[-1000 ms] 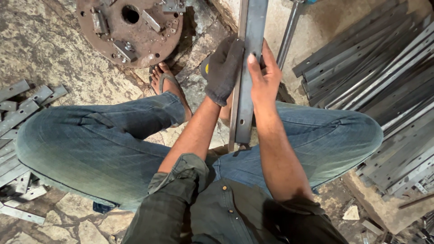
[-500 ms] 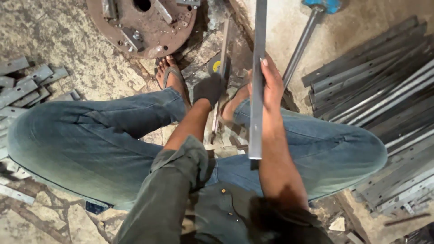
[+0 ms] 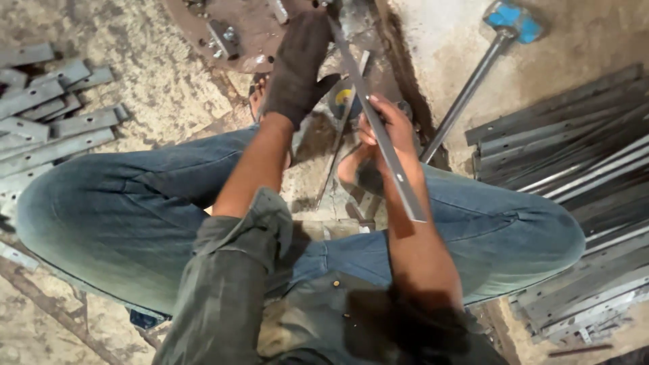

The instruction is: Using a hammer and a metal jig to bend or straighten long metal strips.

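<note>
I sit on the ground with both knees spread, in blue jeans. A long flat grey metal strip [image 3: 385,145] runs diagonally from the top centre down over my right forearm. My right hand [image 3: 389,132], bare, grips the strip at its middle. My left hand [image 3: 297,64], in a dark work glove, reaches up to the strip's far end near the top edge and touches it there. A second thin metal bar [image 3: 341,128] lies on the ground between my bare feet [image 3: 362,172].
A round rusty metal plate [image 3: 230,30] with bolted blocks lies at the top. Short grey metal pieces [image 3: 51,115] are piled at left. A stack of long metal strips [image 3: 574,176] fills the right. A blue-headed hammer [image 3: 473,81] leans by a stone slab.
The strip has tilted from upright to a diagonal. My gloved left hand has risen from between my feet to the strip's far end. The view has shifted downward and closer.
</note>
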